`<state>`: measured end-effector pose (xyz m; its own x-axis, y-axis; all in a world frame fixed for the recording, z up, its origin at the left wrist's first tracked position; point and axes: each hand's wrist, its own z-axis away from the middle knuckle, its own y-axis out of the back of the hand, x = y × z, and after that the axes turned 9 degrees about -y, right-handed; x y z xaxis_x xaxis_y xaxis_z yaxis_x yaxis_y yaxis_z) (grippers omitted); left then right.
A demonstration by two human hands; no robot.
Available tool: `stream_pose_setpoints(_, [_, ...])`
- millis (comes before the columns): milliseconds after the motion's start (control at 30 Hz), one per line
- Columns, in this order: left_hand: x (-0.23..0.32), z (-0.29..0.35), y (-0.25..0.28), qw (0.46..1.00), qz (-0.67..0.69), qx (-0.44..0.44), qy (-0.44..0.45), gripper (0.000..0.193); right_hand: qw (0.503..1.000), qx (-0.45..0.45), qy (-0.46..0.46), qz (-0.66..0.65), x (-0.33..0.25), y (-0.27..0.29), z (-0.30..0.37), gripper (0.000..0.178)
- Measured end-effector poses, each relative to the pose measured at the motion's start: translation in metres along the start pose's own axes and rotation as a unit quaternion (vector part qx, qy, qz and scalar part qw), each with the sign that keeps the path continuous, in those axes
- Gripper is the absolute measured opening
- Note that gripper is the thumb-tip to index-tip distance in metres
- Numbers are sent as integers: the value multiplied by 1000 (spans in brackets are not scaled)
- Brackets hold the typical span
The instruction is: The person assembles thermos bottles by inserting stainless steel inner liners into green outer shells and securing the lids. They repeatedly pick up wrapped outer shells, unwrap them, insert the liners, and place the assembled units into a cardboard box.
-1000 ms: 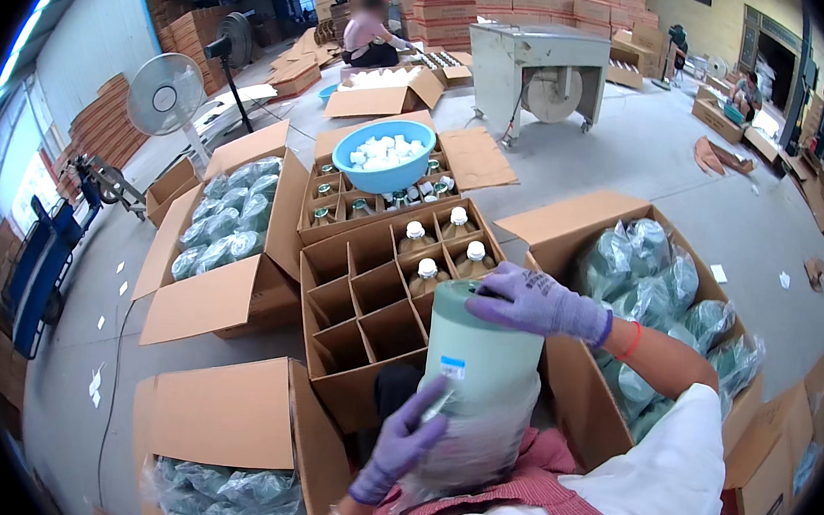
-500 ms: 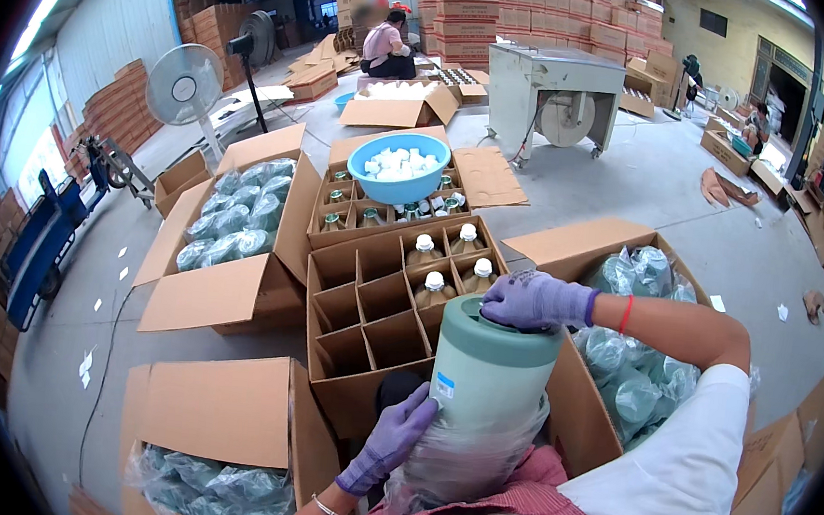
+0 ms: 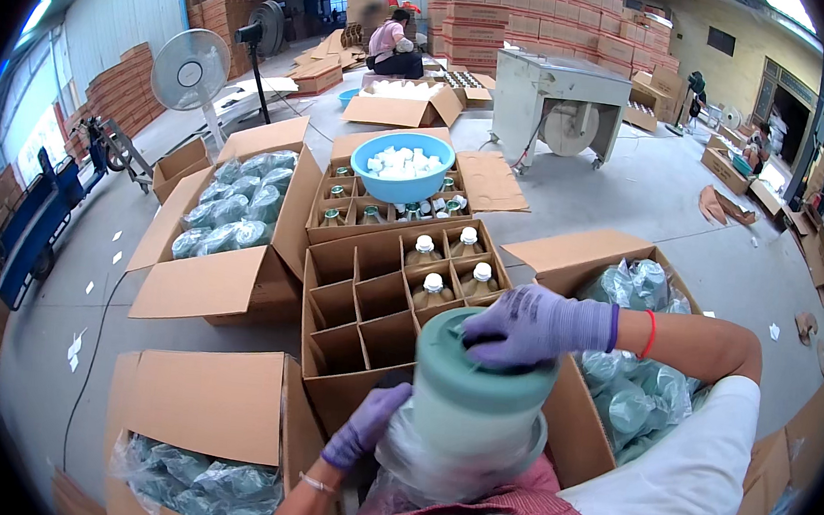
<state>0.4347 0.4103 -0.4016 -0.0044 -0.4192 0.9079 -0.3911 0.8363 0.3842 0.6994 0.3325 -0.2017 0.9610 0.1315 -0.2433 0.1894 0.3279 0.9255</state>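
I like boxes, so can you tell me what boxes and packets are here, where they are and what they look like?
Divided brown carton: centre, square cells, four white-capped bottles.
Carton under blue bowl: behind it, full of bottles.
Carton of clear bags: left, flaps open.
Another bag carton: lower left.
Third bag carton: right.
Pale green jar: in both gloved hands, in clear plastic.

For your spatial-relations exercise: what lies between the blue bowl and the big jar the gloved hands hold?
In the head view, a divided cardboard box with four white-capped bottles lies between the blue bowl and jar.
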Motion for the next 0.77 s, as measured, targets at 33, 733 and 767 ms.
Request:
stream_pose_setpoints(33, [2,10,-12,958,239,108,114,47,998,-6,-56,-10,8,-6,-13,47])
stream_pose_setpoints(733, [111,-63,102,949,36,277,-146,25,927,283,229,-93,5,-47,-19,67])
stream_pose_setpoints(767, [114,-66,107,948,29,277,-153,25,934,262,225,-95,13,-43,-18,59])
